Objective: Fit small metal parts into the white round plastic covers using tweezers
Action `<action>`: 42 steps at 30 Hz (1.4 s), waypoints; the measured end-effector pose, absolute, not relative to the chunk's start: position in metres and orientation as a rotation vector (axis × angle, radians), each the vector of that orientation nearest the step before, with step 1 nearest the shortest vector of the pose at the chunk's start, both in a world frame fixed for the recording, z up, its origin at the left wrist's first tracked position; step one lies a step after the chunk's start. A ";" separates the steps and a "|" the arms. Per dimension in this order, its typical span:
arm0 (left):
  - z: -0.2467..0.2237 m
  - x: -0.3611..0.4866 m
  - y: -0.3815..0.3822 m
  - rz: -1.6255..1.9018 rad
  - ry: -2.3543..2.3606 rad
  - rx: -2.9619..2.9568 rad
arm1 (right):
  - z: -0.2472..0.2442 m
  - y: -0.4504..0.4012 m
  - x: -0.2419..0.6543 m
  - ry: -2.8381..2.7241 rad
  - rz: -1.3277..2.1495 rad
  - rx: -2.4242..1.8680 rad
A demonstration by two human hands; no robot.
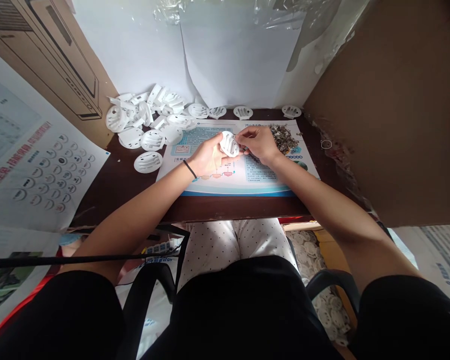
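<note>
My left hand (207, 156) cups a white slotted plastic disc (229, 144) against its fingers, above a printed poster (206, 184) lying on the desk. My right hand (259, 143) comes in from the other side, its pinched fingertips at the disc's edge. Anything small between those fingertips is too small to tell. Just beyond my right hand lies a heap of small metal pieces (284, 138). A loose pile of similar white plastic parts (144, 114) sits to the far left, with one slotted disc (148, 162) lying apart near my left forearm.
The dark wooden desk (127, 181) is walled by white paper behind, brown cardboard (382, 100) on the right, and a printed chart (48, 160) on the left. Several white discs stand along the back edge. More white discs lie on the floor below right.
</note>
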State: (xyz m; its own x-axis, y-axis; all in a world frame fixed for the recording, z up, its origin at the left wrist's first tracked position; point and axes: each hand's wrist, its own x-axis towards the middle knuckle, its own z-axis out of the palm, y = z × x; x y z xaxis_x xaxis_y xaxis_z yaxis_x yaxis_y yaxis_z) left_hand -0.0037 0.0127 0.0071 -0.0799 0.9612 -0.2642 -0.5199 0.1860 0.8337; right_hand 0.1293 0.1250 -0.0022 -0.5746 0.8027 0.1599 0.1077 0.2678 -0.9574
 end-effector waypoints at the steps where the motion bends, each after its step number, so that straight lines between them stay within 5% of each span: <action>1: 0.008 -0.003 0.012 1.353 1.005 0.571 | -0.004 0.126 0.129 -1.897 1.306 -0.808; 42: 0.001 -0.007 0.017 1.403 0.983 0.517 | -0.012 0.129 0.123 -1.895 0.923 -0.643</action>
